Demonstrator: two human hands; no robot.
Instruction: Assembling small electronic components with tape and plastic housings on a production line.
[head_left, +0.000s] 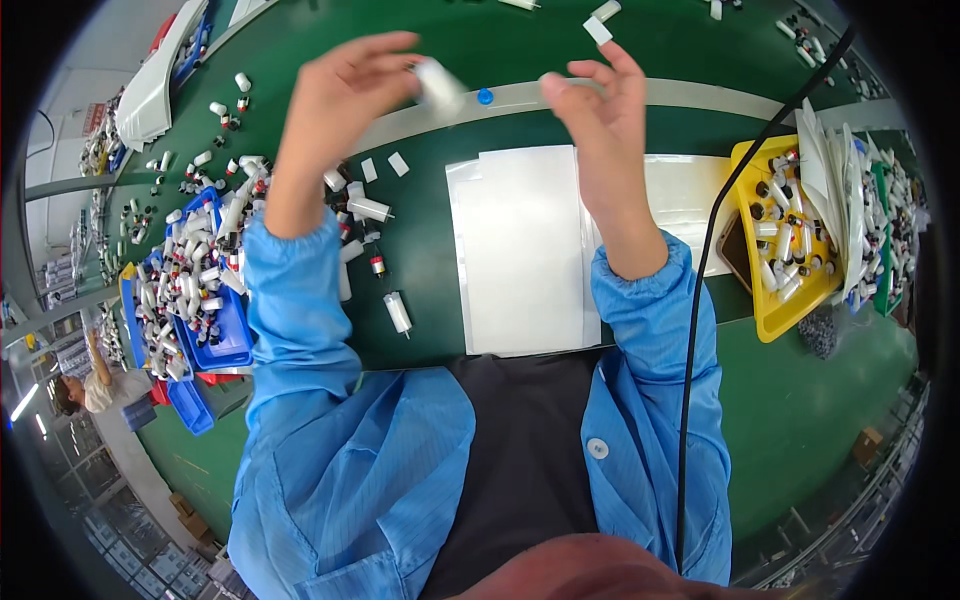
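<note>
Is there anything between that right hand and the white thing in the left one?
Nothing visible blocks the gap between the right hand and the blurred white thing in the left hand. A blue piece shows between them, but seems to lie on the grey strip below.

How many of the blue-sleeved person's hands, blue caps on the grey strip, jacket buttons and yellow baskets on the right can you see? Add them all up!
Left hand and right hand: 2
Blue cap: 1
White jacket button: 1
Yellow basket: 1
Total: 5

Brt, bent edges – white cylinder [440, 92] blurred
</note>
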